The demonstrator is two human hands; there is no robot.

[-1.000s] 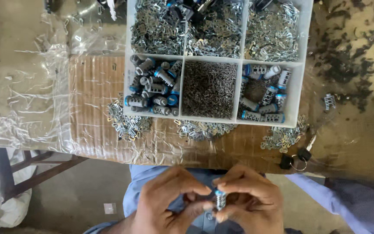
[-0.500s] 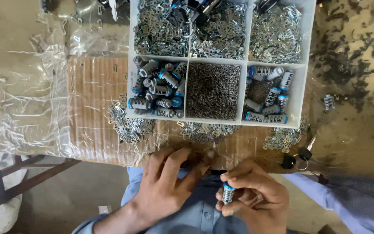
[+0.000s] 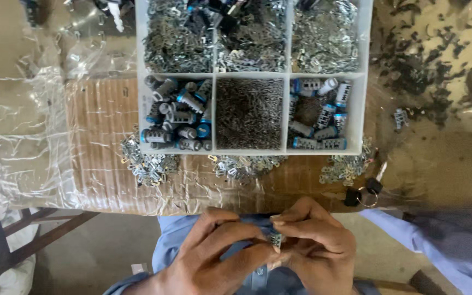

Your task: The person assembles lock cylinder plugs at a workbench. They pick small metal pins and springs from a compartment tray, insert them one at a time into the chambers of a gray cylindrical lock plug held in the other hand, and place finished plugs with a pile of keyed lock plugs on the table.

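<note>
Left hand (image 3: 219,254) and right hand (image 3: 315,246) meeting below the table (image 3: 443,164) edge, fingers (image 3: 285,224) of both pinched shut on a small metal cylinder part (image 3: 276,239), white compartment tray (image 3: 214,75) of metal parts well beyond.

The small metal part (image 3: 276,239) pinched between the hands is almost wholly covered by fingertips; only a grey sliver shows, too small to tell its shape. The left hand (image 3: 219,257) and right hand (image 3: 315,248) are cut off at the wrists by the bottom edge. The white compartment tray (image 3: 214,76) runs out past the top edge, so its upper three compartments show only in part. The dark pieces in its middle compartment (image 3: 249,112) are too fine to make out singly. The keys (image 3: 364,194) at the table edge are dim and indistinct
</note>
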